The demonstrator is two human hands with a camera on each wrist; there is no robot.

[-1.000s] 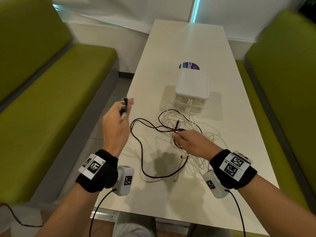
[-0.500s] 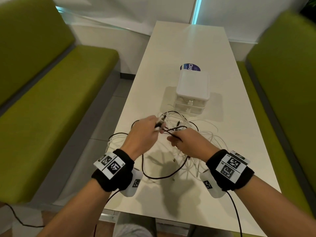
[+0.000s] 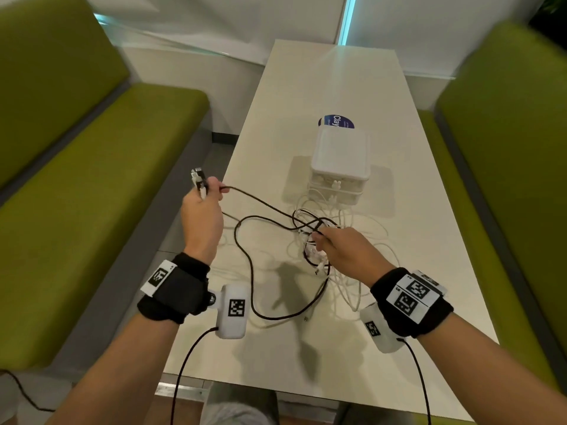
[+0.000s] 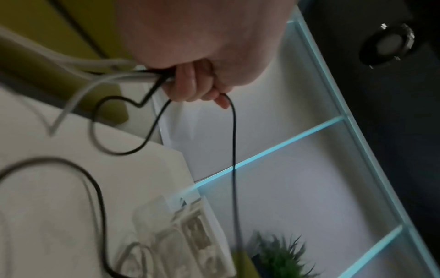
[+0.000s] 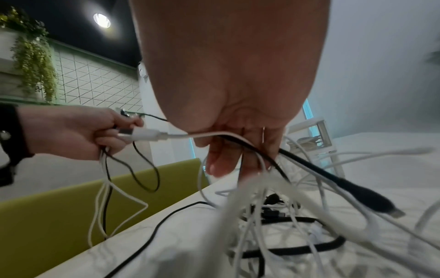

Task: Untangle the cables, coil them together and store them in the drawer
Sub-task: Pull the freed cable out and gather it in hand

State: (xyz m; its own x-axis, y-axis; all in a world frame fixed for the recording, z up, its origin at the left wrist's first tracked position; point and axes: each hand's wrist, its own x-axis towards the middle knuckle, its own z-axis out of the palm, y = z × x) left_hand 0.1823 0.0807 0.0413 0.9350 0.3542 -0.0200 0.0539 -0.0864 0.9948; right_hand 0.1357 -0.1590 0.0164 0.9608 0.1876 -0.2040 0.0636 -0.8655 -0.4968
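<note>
Two hands work a tangle of cables over the white table [image 3: 306, 357]. The left hand [image 3: 201, 217], raised past the table's left edge, has its fingers curled round several plug ends, black and white. A black cable [image 3: 245, 259] runs from it to the right hand [image 3: 343, 253], whose fingers pinch black and white strands above the white cables [image 3: 352, 280] heaped just near of the small white drawer unit [image 3: 339, 170].
</note>
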